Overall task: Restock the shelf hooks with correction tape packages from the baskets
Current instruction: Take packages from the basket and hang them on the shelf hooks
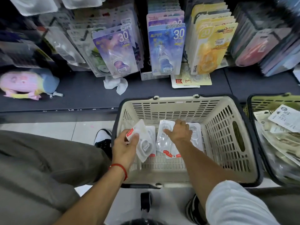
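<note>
A beige slotted basket (pixel 227 135) stands on the floor in front of the shelf. On its bottom lie a few clear correction tape packages (pixel 164 140) with red labels. My left hand (pixel 125 146) holds one clear package (pixel 142 142) at the basket's left side. My right hand (pixel 180 132) reaches down into the basket, fingers spread over the loose packages; whether it grips one I cannot tell. Above, rows of correction tape packages hang on shelf hooks: purple (pixel 116 51), blue (pixel 167 49) and yellow (pixel 211 47).
A second, green basket (pixel 259 103) full of packages stands at the right. On the dark shelf base lie a pastel pouch (pixel 27 83), a crumpled white cloth (pixel 116 85) and a flat card (pixel 191 81). My knee fills the left foreground.
</note>
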